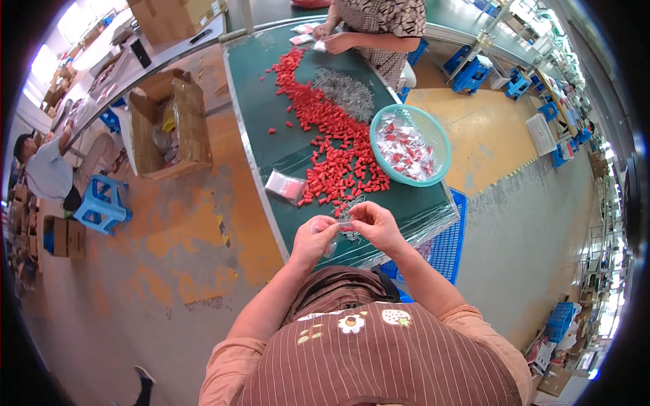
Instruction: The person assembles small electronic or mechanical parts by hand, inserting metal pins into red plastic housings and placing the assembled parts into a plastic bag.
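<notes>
Both of my hands meet over the near end of the green table (267,135). Between them is a small clear plastic bag (344,223), pinched at its edge by my left hand (315,239) and my right hand (376,224). What lies inside the bag is too small to tell. Just beyond my fingers spreads a long heap of small red plastic pieces (345,166). A few grey metal bits (352,235) lie under my hands. To the left of the heap rests a stack of clear bags (285,186).
A turquoise basket (443,150) of filled bags stands at the table's right edge. Farther off lies a pile of small grey metal parts (345,91). Across the table a co-worker's hands (332,40) handle small bags. A blue crate (447,247) sits below the right edge; a cardboard box (193,128) stands left.
</notes>
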`<state>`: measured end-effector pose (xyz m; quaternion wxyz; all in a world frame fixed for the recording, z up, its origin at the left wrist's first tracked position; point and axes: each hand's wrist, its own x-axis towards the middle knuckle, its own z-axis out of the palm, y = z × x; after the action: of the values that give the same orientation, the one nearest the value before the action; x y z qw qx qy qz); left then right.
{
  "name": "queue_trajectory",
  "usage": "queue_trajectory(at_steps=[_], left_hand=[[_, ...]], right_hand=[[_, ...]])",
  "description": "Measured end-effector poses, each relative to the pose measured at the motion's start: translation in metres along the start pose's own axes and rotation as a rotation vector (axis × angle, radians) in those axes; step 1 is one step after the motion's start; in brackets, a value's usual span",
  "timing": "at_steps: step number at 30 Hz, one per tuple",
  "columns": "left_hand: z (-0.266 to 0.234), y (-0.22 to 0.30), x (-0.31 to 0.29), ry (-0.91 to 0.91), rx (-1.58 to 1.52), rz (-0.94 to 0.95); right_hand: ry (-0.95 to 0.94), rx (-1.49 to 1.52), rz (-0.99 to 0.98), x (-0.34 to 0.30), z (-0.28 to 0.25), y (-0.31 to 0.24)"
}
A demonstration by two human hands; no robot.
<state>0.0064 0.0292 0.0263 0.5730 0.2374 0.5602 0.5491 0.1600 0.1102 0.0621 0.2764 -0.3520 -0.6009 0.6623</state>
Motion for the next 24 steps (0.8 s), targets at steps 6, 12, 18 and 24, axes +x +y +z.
queue_trajectory(at_steps=[6, 12, 18, 24], left_hand=[[-0.008, -0.012, -0.002, -0.020, -0.045, -0.005], [-0.013, -0.024, 0.005, -0.043, -0.037, 0.053], [-0.013, -0.024, 0.015, -0.108, 0.183, 0.122], [-0.017, -0.036, 0.018, -0.106, 0.340, 0.270]], right_hand=[[0.041, -0.124, -0.087, 0.000, -0.002, 0.018], [-0.027, 0.003, -0.090, 0.001, -0.002, 0.037], [-0.053, -0.111, -0.098, -0.002, -0.008, 0.016], [-0.022, -0.190, -0.124, -0.006, 0.001, 0.021]])
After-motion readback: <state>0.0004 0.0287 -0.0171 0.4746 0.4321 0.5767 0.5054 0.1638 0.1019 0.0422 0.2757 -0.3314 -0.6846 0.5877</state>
